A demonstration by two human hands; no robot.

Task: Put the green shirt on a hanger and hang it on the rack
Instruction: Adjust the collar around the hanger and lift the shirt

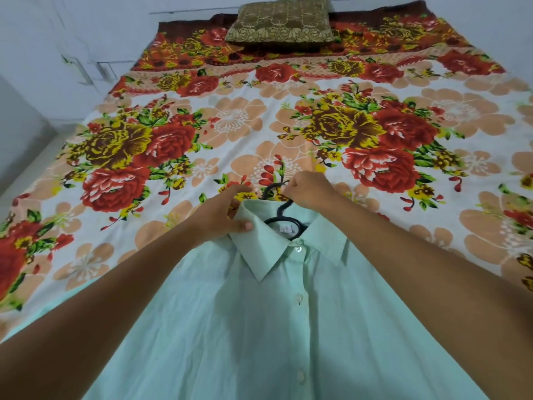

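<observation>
Hanger sits inside the green shirt; left hand pinches the collar, right hand grips the hook at twelve o'clock; lifting comes next.

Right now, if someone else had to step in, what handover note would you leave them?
Left hand pinches the collar of the green shirt.
Right hand grips the hook of the black hanger.
The shirt lies buttoned on the floral bedsheet, the hanger's neck showing inside the collar; its shoulders are hidden.
Left: check the fit, lift, hang on the rack, which is not in view.
</observation>
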